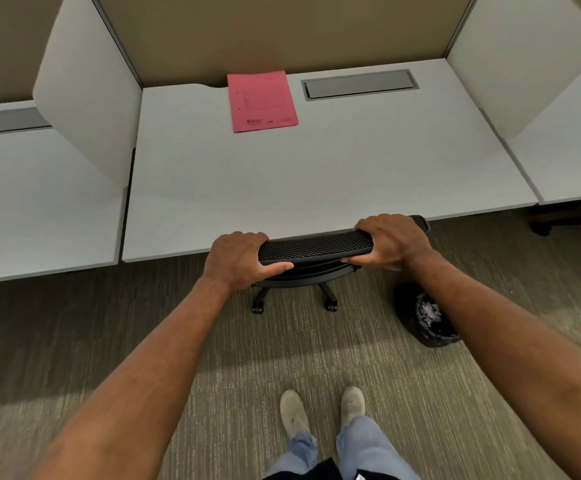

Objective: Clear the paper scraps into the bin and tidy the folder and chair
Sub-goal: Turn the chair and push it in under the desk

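Left hand [237, 259] and right hand [391, 242] both clamped on black mesh chair backrest [316, 245], seat under white desk [316, 174]. Risks: knuckles pinched on desk edge, casters clipping black-lined bin of paper scraps [427, 315]. Pink paper folder [262, 100] at desk's back edge

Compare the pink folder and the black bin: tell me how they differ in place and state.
The pink folder lies flat and closed on the desk, up against the back partition; the black bin stands on the carpet beside the chair. The folder is a thin sheet shape; the bin is an open container, lined with a dark bag, with paper scraps inside. Neither is touched: the left hand and right hand grip the chair back.
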Motion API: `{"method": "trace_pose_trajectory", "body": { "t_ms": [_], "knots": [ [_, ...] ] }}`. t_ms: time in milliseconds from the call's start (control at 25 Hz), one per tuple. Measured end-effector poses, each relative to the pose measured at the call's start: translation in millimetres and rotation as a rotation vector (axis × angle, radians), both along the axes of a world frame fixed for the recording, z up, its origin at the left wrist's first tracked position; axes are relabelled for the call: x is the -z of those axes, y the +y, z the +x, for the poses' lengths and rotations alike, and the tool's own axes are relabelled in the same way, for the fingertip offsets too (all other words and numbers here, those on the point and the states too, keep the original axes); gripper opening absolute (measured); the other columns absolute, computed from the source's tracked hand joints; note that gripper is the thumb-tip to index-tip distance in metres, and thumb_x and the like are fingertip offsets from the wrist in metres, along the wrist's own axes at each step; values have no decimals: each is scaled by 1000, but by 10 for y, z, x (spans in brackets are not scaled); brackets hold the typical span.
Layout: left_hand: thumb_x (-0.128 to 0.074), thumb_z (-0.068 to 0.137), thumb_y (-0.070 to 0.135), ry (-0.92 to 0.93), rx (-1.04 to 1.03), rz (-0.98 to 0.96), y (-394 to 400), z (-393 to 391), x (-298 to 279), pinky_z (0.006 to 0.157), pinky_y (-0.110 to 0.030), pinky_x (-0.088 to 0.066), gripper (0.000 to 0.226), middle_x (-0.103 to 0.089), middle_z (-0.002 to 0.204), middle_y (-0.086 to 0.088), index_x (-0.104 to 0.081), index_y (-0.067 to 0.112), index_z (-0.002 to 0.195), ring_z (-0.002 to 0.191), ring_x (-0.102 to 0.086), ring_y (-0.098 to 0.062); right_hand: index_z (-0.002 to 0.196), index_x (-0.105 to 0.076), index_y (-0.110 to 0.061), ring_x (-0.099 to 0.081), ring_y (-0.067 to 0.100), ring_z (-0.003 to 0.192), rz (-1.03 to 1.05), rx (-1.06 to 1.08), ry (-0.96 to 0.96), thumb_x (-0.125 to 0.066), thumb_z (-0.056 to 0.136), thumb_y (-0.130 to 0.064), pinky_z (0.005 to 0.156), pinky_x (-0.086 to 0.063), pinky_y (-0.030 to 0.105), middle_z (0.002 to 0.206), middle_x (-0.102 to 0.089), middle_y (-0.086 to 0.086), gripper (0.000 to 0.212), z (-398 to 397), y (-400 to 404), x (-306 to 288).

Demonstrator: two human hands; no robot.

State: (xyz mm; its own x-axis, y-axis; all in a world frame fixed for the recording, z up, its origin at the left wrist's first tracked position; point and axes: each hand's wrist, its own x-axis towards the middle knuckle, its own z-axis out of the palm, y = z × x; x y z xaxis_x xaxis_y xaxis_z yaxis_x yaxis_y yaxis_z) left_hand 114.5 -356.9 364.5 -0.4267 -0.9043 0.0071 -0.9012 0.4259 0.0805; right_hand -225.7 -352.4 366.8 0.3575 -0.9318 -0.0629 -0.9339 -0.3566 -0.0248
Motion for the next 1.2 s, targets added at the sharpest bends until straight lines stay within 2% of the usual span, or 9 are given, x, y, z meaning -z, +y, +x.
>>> {"method": "trace_pose_trajectory", "body": {
  "t_ms": [240, 640, 840, 920, 1000, 1080, 1120, 1200],
  "knots": [
    [-26, 72, 101, -17, -5, 29, 5, -37, -24, 63, -35, -52, 84, -64, 75, 12, -65, 31, 94, 67, -59, -13, 102, -67, -26, -62, 17, 73, -6, -22, -24, -25, 66, -105, 67, -55, 37, 84, -68, -8, 96, -43, -5, 7],
    [-26, 75, 98, -51, 17, 43, 16, -68, -43, 59, -34, -48, 77, -58, 69, 11, -59, 30, 85, 62, -55, -13, 99, -67, -26, -61, 17, 71, -9, -30, -21, -26, 67, -105, 66, -54, 36, 82, -66, -7, 95, -79, 8, 25],
    [-26, 76, 97, -68, 28, 71, 26, -83, -62, 58, -33, -41, 78, -56, 70, 12, -59, 28, 87, 62, -53, -13, 100, -66, -25, -61, 17, 72, 14, -30, -15, -23, 66, -105, 68, -55, 37, 83, -66, -7, 97, -80, 17, 8],
    [-28, 75, 98, -57, 9, 102, 23, -78, -70, 65, -33, -45, 82, -64, 81, 10, -63, 27, 97, 71, -57, -14, 107, -66, -26, -62, 18, 78, 34, -24, -20, -24, 66, -106, 73, -55, 38, 89, -67, -7, 99, -76, 26, -15],
    [-37, 76, 95, -18, -8, 155, 17, -66, -112, 84, -39, -49, 89, -69, 113, 5, -62, 23, 123, 96, -63, -19, 128, -60, -27, -64, 21, 98, 88, -29, -57, -32, 69, -103, 87, -54, 42, 114, -70, -3, 101, -81, 32, -55],
    [-41, 81, 89, 9, 1, 196, 21, -93, -188, 102, -44, -44, 95, -59, 142, -1, -49, 18, 144, 124, -57, -24, 150, -41, -28, -55, 23, 130, 159, -55, -116, -41, 75, -97, 107, -45, 47, 148, -56, -1, 103, -98, 48, -125],
    [-41, 84, 85, 12, 4, 203, 19, -114, -223, 110, -45, -39, 95, -51, 152, -3, -43, 17, 150, 134, -50, -25, 155, -34, -27, -46, 23, 141, 181, -62, -136, -42, 78, -94, 114, -40, 48, 158, -46, -1, 103, -104, 59, -169],
    [-31, 90, 82, 1, -8, 195, -6, -173, -289, 121, -47, -28, 94, -31, 166, -4, -30, 17, 158, 150, -33, -25, 159, -29, -24, -37, 23, 149, 175, -36, -152, -38, 84, -90, 120, -35, 49, 165, -36, 0, 100, -114, 65, -233]
  ]
}}
